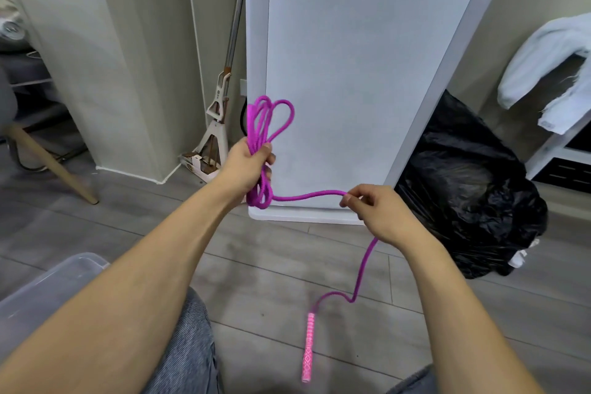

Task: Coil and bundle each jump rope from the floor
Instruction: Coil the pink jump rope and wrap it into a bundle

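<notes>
Here, left hand (pixel 252 163) grips coiled rope (pixel 267 125); right hand (pixel 374 211) pinches it.

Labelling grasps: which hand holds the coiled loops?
The left hand: it grips the bundle of magenta rope loops. The right hand only pinches the single loose strand trailing to the pink handle on the floor.

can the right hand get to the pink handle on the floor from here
Probably yes. The handle lies on bare floor below the right hand with nothing in between. But its fingers are pinching the rope, so it would have to let go or slide down it.
</notes>
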